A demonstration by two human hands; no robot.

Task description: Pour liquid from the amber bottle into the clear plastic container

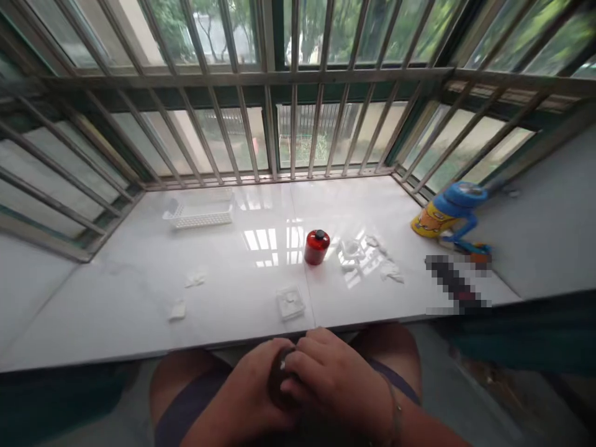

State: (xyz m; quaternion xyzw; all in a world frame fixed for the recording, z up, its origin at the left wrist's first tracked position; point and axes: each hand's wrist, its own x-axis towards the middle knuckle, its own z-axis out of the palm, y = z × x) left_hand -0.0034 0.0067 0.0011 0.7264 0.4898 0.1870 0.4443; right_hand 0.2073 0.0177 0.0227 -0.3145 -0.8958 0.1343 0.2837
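Observation:
My left hand [251, 385] and my right hand [326, 372] are together at the bottom centre, just off the near edge of the white counter. Between them is a dark rounded object [279, 379], too dim and covered to name; the fingers of both hands curl round it. A bracelet circles my right wrist. Just beyond the hands, a small clear square case [290, 302] lies on the counter. Further back stands a red translucent bottle [317, 248] with a black cap. To its right sits a second small clear case [352, 252].
A white perforated basket [200, 214] is at the back left. White crumpled scraps [392, 271] lie right, a small white piece [177, 310] left. A blue and yellow bottle [447, 210] stands right, near a blurred dark item [454, 282]. Barred windows enclose the counter [116, 298].

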